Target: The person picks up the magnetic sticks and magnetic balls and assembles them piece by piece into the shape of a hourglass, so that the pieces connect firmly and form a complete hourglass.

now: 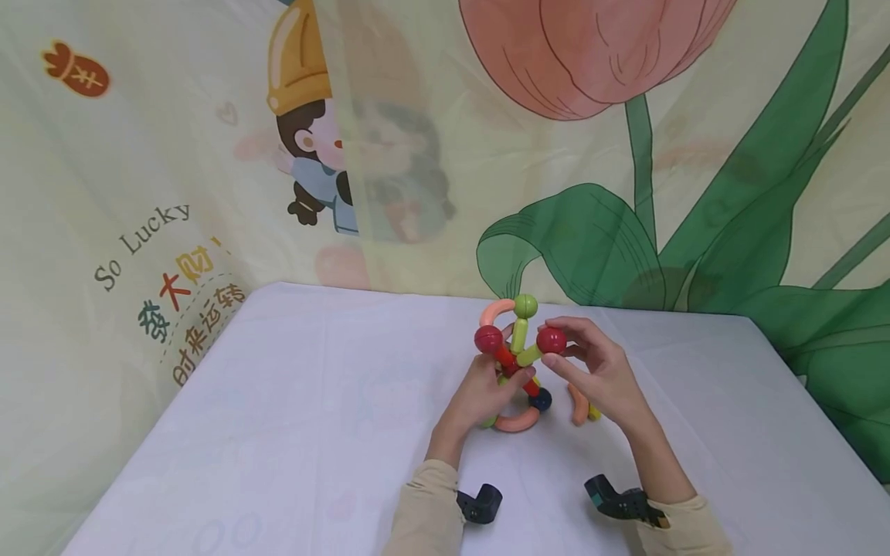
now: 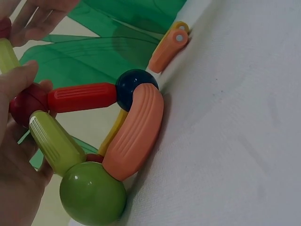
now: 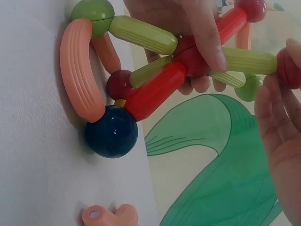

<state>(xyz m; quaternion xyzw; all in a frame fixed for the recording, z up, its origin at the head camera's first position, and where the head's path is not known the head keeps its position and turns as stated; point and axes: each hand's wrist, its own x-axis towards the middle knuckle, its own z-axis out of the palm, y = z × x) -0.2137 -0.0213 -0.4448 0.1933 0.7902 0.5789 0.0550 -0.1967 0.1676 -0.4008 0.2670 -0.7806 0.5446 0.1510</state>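
Note:
A magnetic ball-and-stick model stands on the table, its lower ring made of curved orange sticks [image 3: 80,70], a dark blue ball [image 3: 112,132] and a green ball [image 2: 92,193]. My left hand [image 1: 483,390] grips it around the central red ball [image 3: 186,52], where red and light green sticks meet. My right hand [image 1: 598,367] pinches another red ball [image 1: 552,340] at the end of a light green stick [image 3: 251,60]. At the top are a second green ball [image 1: 526,306] and a further red ball [image 1: 489,339], joined by a curved orange stick [image 1: 495,309].
A loose curved orange stick [image 1: 578,405] and a yellow stick [image 1: 594,412] lie on the table just right of the model. White cloth covers the table [image 1: 292,417]. Behind its far edge hangs a printed curtain [image 1: 417,262].

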